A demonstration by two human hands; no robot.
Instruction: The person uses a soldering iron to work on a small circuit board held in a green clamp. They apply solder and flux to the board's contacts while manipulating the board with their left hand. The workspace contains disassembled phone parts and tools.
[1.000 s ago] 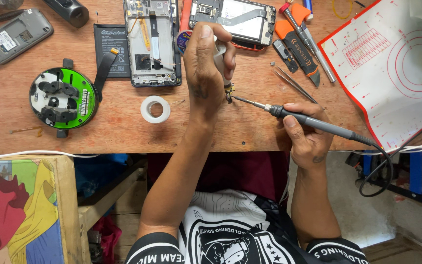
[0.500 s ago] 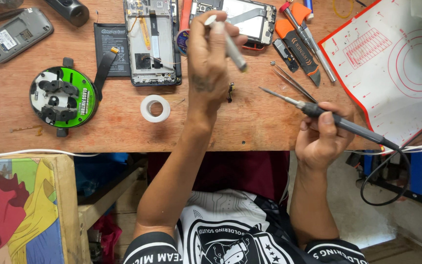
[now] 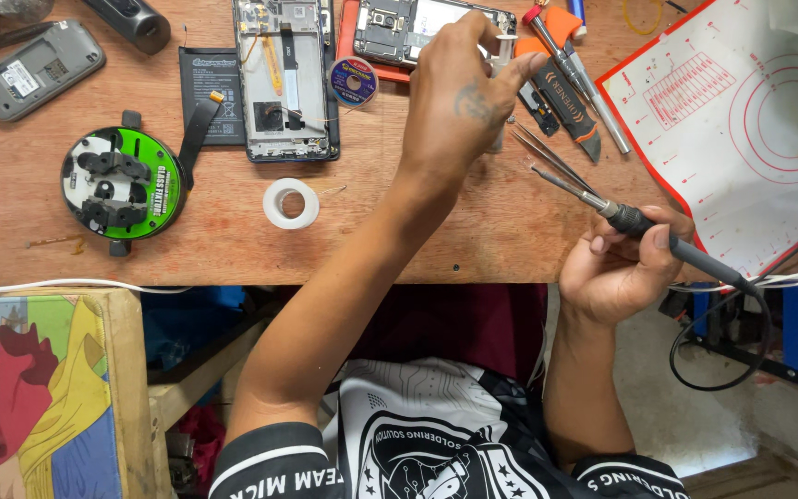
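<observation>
Now our right hand (image 3: 625, 268) grips a soldering iron (image 3: 658, 238) by its dark handle, fingers wrapped snugly around it, the thin tip angled up and left above the wooden desk (image 3: 417, 231). Our left hand (image 3: 459, 102) reaches forward over the desk, fingers curled around a small pale object we cannot make out, close to an opened phone (image 3: 427, 23). Just beside the iron's tip lie tweezers (image 3: 547, 159). Further left sit a roll of white tape (image 3: 291, 203), another dismantled phone (image 3: 286, 79) and a round green-and-black holder (image 3: 122, 182). A white mat (image 3: 750, 120) covers the desk's right side.
</observation>
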